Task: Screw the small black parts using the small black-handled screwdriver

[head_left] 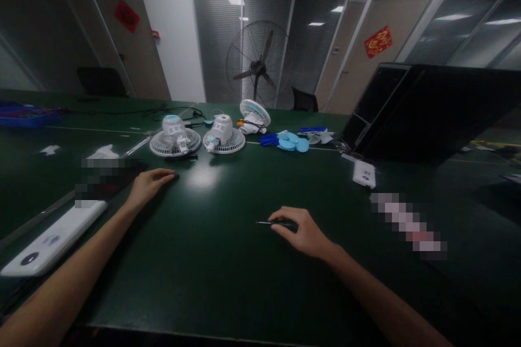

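My right hand [300, 230] holds a small screwdriver [287, 224] by its dark handle, low over the green table [211, 282]. The thin metal shaft points left. My left hand [148, 188] reaches farther out on the left, thumb and fingers pinched together at a small dark piece [176, 177] too small to name. Just beyond that hand, a white fan head [175, 135] rests grille down, with a second fan head [223, 135] beside it. A dark strip [181, 158] lies in front of them.
Behind stand a third, tilted fan head [254, 115] and light-blue fan blades [293, 141]. A large black monitor or case [431, 114] leans at right, near a white device [364, 173]. A long white device [52, 238] lies left; a blue tray [28, 115] sits far left.
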The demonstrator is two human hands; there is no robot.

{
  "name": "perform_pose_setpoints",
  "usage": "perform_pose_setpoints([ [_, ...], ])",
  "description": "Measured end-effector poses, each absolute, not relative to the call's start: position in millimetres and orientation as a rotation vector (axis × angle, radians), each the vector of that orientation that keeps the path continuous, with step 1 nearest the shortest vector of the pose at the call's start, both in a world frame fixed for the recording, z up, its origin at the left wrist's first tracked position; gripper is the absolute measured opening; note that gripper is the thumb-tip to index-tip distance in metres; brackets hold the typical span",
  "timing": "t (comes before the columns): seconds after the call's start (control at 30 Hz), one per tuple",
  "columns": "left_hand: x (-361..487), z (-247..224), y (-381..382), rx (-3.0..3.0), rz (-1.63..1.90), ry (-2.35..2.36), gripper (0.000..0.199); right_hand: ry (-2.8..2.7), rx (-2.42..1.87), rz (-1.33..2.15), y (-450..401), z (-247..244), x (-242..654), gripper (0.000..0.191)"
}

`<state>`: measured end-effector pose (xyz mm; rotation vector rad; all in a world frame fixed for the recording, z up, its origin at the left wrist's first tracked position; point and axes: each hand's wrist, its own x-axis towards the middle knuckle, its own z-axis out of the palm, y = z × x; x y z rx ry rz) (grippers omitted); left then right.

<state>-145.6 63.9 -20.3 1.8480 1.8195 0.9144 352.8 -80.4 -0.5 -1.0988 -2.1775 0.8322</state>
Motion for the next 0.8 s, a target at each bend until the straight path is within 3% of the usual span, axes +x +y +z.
perform_pose_setpoints([
  [0.33, -134.5, -12.1, 55.1, 1.937, 0.843, 1.818, 0.067, -2.185, -1.092, 0.833, -79.5, -2.0, 352.8, 0.019],
  [0.8, 57.1, 1.7, -42.7, 2.221, 0.509, 0.959, 0.021, -2.261, -1.070, 0.770, -79.3, -3.0, 352.8, 0.020],
])
